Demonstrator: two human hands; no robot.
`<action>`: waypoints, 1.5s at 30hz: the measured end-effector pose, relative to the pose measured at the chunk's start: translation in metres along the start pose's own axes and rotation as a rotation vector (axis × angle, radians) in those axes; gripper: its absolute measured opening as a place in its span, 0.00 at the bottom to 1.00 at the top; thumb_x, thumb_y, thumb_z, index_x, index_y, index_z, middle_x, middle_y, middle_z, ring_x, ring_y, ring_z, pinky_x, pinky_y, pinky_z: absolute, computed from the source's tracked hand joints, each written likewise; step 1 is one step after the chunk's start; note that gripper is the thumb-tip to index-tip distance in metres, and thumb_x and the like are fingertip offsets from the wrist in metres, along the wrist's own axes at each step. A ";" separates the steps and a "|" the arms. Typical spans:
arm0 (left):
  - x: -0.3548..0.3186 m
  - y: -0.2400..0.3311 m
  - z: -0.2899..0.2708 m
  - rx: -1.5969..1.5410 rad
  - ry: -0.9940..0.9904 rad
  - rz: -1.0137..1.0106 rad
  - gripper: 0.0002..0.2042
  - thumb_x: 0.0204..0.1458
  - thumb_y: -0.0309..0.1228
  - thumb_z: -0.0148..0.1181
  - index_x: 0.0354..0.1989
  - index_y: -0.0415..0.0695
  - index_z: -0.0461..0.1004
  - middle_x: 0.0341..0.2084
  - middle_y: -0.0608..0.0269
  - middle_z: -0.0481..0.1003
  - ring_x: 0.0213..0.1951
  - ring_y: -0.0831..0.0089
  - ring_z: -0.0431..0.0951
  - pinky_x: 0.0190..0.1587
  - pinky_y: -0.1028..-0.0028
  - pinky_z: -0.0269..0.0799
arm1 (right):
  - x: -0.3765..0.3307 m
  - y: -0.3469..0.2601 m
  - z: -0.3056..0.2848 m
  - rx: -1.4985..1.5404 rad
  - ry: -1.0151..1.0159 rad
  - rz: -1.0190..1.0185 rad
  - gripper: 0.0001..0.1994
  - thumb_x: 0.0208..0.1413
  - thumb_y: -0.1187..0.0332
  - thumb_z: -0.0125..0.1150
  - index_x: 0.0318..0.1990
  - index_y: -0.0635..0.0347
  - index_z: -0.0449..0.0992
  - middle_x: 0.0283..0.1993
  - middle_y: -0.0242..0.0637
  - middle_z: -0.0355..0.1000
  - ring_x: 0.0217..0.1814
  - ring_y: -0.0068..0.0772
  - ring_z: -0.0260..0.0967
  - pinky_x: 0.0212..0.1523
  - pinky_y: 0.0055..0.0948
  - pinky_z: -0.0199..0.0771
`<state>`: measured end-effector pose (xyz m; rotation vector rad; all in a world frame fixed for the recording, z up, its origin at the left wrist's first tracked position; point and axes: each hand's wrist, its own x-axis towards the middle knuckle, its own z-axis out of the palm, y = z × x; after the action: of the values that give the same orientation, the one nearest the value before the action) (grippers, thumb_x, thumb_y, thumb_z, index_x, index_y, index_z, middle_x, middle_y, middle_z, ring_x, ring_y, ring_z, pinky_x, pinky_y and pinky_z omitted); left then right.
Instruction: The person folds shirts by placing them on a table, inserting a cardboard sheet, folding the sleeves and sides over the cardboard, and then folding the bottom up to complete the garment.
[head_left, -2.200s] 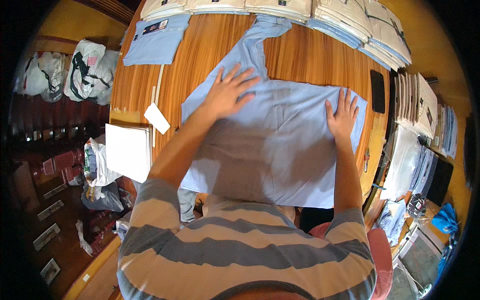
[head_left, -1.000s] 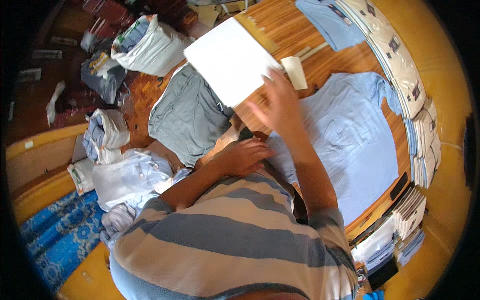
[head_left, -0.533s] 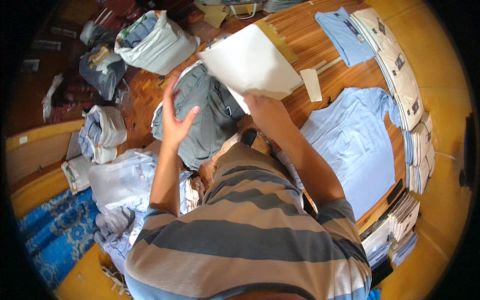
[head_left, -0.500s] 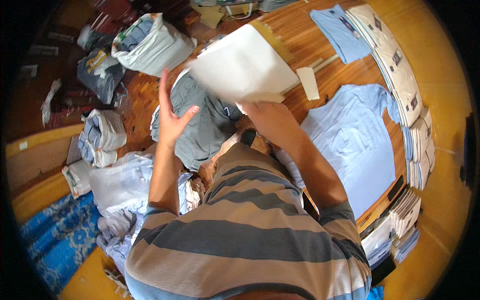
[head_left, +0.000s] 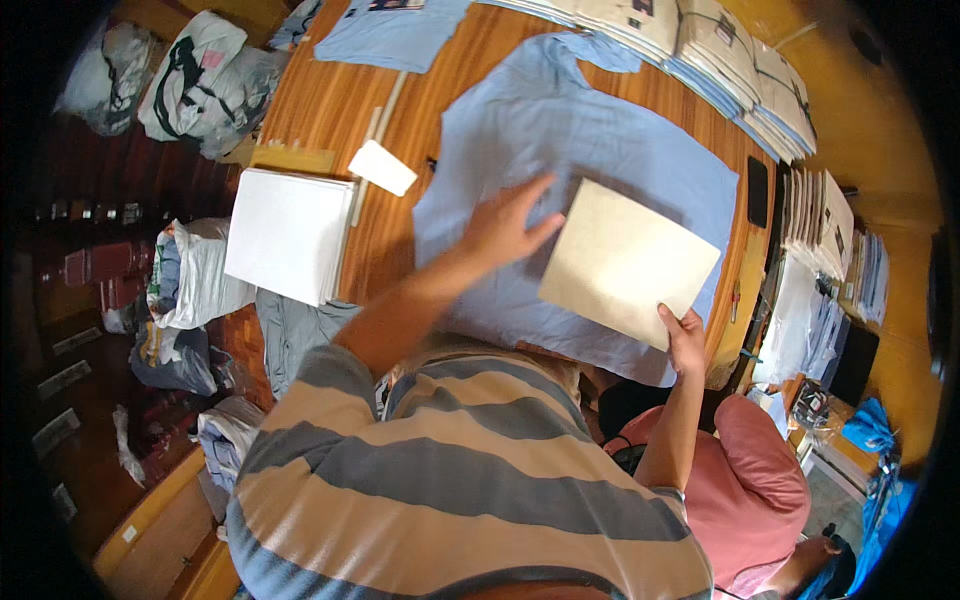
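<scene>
The cardboard sheet (head_left: 628,261) lies flat on the light blue shirt (head_left: 560,150), which is spread across the wooden table (head_left: 330,110). The right hand (head_left: 686,339) pinches the sheet's near corner. The left hand (head_left: 502,222) rests open, fingers spread on the shirt just beside the sheet's left edge. A white paper stack (head_left: 288,233) sits on the table's left side.

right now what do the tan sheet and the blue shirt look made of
Tan sheet: likely cardboard, matte; it stays flat and stiff though the right hand grips only one corner. Blue shirt: thin woven cloth, probably cotton, matte; it lies limp with soft creases under the left hand.
</scene>
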<state>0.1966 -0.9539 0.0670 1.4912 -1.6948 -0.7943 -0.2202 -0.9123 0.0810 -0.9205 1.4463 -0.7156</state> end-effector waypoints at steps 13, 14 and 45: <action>-0.006 -0.103 -0.094 0.727 -0.042 0.105 0.35 0.65 0.51 0.57 0.79 0.54 0.59 0.81 0.58 0.51 0.81 0.47 0.46 0.79 0.42 0.39 | -0.052 0.102 -0.082 0.261 0.148 0.144 0.22 0.66 0.69 0.69 0.65 0.62 0.75 0.59 0.38 0.79 0.60 0.32 0.76 0.60 0.32 0.75; -0.016 -0.097 -0.092 0.740 -0.050 0.077 0.36 0.65 0.50 0.58 0.79 0.53 0.59 0.81 0.58 0.51 0.81 0.47 0.46 0.79 0.42 0.40 | -0.050 0.091 -0.078 0.285 0.151 0.105 0.22 0.66 0.69 0.69 0.65 0.63 0.75 0.59 0.38 0.78 0.61 0.33 0.75 0.61 0.32 0.74; -0.161 -0.094 -0.085 0.562 0.068 -0.056 0.32 0.63 0.46 0.58 0.75 0.48 0.66 0.78 0.61 0.58 0.79 0.43 0.52 0.76 0.37 0.45 | 0.078 -0.004 0.243 -0.184 -0.129 -0.037 0.14 0.66 0.67 0.68 0.52 0.68 0.83 0.47 0.38 0.84 0.45 0.25 0.78 0.49 0.29 0.77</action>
<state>0.3281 -0.8059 0.0153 1.9153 -1.9248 -0.2911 0.0237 -0.9598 0.0228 -1.1176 1.3993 -0.5455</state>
